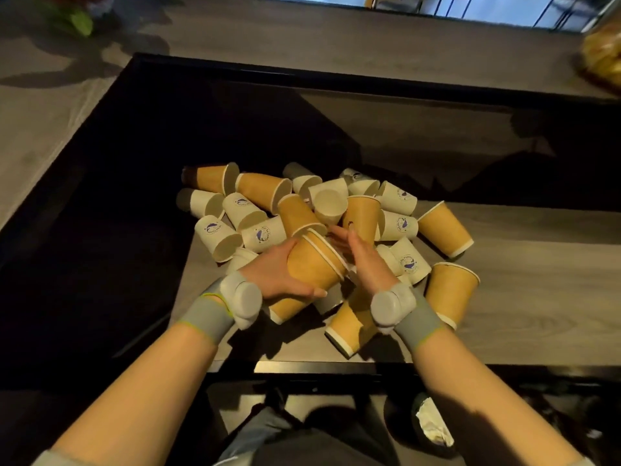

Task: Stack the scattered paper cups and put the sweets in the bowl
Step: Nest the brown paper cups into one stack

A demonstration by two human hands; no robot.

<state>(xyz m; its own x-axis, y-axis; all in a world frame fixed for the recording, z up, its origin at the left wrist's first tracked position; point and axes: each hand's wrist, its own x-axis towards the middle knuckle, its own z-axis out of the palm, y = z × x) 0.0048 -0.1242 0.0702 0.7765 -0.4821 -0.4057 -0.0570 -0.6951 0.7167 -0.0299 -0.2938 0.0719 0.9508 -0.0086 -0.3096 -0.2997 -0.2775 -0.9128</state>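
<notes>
A heap of paper cups lies on its side on the wooden table [524,297]: several orange ones and several white ones with a blue logo [218,235]. My left hand [280,274] grips a short stack of orange cups [314,264], tilted with the rims up and to the right. My right hand [361,255] rests flat against the rims of that stack, fingers straight. More orange cups [351,326] lie under my wrists. One orange cup [450,290] stands mouth down at the right. No sweets or bowl are in view.
The table's left and far parts lie in deep shadow with a black edge [302,70]. A yellow bag [603,58] sits at the far right, green and red things [79,15] at the far left. A bin with crumpled paper [431,423] stands below the table's near edge.
</notes>
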